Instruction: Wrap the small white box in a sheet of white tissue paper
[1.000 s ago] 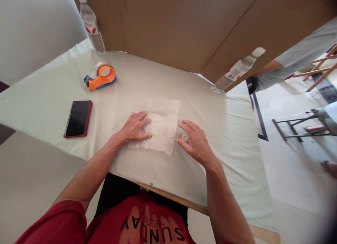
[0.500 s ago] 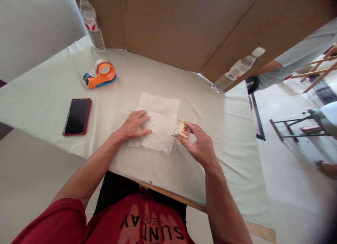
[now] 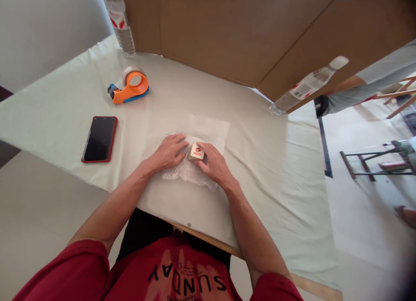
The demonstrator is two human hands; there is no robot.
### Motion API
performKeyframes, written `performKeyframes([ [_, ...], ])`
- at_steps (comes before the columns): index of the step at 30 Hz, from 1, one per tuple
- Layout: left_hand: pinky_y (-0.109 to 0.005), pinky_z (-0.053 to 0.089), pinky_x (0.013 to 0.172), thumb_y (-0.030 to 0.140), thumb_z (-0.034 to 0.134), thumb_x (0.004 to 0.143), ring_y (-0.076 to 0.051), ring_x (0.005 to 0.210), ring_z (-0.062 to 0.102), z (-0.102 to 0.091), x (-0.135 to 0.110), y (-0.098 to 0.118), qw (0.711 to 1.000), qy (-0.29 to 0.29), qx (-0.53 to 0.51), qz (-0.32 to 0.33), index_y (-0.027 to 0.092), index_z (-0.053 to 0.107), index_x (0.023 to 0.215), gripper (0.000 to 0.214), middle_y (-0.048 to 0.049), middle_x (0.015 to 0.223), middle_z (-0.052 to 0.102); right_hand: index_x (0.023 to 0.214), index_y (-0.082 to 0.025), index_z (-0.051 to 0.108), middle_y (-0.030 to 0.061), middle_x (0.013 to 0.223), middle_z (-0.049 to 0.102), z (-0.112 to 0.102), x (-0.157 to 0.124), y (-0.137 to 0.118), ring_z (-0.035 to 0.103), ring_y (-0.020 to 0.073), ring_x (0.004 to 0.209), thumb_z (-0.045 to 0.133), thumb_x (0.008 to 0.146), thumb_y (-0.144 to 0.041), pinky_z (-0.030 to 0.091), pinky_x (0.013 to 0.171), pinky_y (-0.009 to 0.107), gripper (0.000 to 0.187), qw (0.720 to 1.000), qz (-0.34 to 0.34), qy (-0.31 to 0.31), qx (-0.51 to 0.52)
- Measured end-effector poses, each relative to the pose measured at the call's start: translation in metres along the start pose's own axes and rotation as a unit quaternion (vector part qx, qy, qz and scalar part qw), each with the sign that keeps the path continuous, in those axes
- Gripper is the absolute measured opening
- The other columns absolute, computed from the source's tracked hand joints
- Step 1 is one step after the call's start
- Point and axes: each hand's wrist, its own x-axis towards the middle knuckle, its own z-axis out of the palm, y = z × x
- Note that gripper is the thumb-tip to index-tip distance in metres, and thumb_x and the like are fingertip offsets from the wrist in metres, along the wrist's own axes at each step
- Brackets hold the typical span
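Observation:
A sheet of bubble wrap (image 3: 185, 169) lies on the table in front of me. Over its middle is a small cream-coloured box (image 3: 196, 151) with a red mark on top. My right hand (image 3: 212, 162) grips this box from the right, thumb on the near side and fingers on the far side. My left hand (image 3: 169, 151) rests on the left part of the bubble wrap, fingers apart and pointing toward the box. It holds nothing. Part of the sheet is hidden under both hands.
An orange tape dispenser (image 3: 131, 89) and a red-cased phone (image 3: 100, 139) lie to the left. Two water bottles, one upright (image 3: 121, 28) and one tilted (image 3: 305, 89), stand by a large cardboard panel (image 3: 221, 32). Another person's arm (image 3: 344, 84) shows at right.
My right hand has carried the small box leftward from the right edge of the bubble wrap to its middle, close to my left hand. The view has shifted slightly.

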Motion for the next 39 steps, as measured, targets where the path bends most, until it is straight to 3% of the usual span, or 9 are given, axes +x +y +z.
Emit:
performKeyframes([
  [15, -0.052, 0.035, 0.117, 0.023, 0.054, 0.084, -0.031, 0.139, 0.046, -0.003, 0.001, -0.001, 1.000, -0.010, -0.006, -0.006, 0.019, 0.064, 0.126, 0.044, -0.0142, 0.146, 0.054, 0.140, -0.021, 0.052, 0.0130, 0.136, 0.063, 0.001, -0.001, 0.004, 0.060, 0.0298, 0.123, 0.061, 0.086, -0.029, 0.047, 0.106, 0.049, 0.055, 1.000, 0.021, -0.002, 0.019],
  [26, -0.049, 0.036, 0.118, 0.022, 0.056, 0.083, -0.029, 0.137, 0.050, -0.004, 0.002, -0.005, 0.999, 0.005, -0.031, -0.021, 0.015, 0.066, 0.126, 0.044, -0.0151, 0.144, 0.057, 0.138, -0.020, 0.054, 0.0124, 0.134, 0.065, -0.004, 0.002, 0.004, 0.061, 0.0290, 0.119, 0.063, 0.085, -0.027, 0.048, 0.103, 0.047, 0.054, 0.999, 0.025, -0.021, 0.016],
  [32, -0.048, 0.045, 0.112, 0.028, 0.054, 0.088, -0.028, 0.134, 0.052, -0.036, -0.003, 0.009, 0.995, 0.038, -0.055, -0.072, 0.016, 0.063, 0.129, 0.044, -0.0146, 0.143, 0.058, 0.138, -0.022, 0.054, 0.0102, 0.135, 0.065, -0.003, 0.002, 0.004, 0.061, 0.0286, 0.119, 0.063, 0.085, -0.026, 0.047, 0.103, 0.046, 0.054, 0.999, 0.025, -0.018, 0.027],
  [36, -0.051, 0.040, 0.115, 0.028, 0.059, 0.085, -0.031, 0.136, 0.050, -0.062, -0.023, 0.032, 0.999, -0.027, 0.007, 0.016, 0.019, 0.063, 0.130, 0.046, -0.0146, 0.142, 0.058, 0.138, -0.021, 0.055, 0.0113, 0.134, 0.065, -0.003, 0.002, 0.004, 0.061, 0.0290, 0.118, 0.063, 0.085, -0.026, 0.047, 0.102, 0.046, 0.054, 0.999, 0.025, -0.017, 0.027],
  [39, -0.052, 0.042, 0.114, 0.027, 0.065, 0.081, -0.033, 0.139, 0.047, -0.062, -0.040, 0.047, 0.995, -0.078, 0.038, 0.047, 0.023, 0.061, 0.130, 0.050, -0.0135, 0.148, 0.053, 0.137, -0.021, 0.055, 0.0114, 0.133, 0.065, -0.002, 0.003, 0.004, 0.061, 0.0294, 0.118, 0.062, 0.085, -0.027, 0.047, 0.103, 0.047, 0.052, 0.999, 0.021, -0.014, 0.031],
])
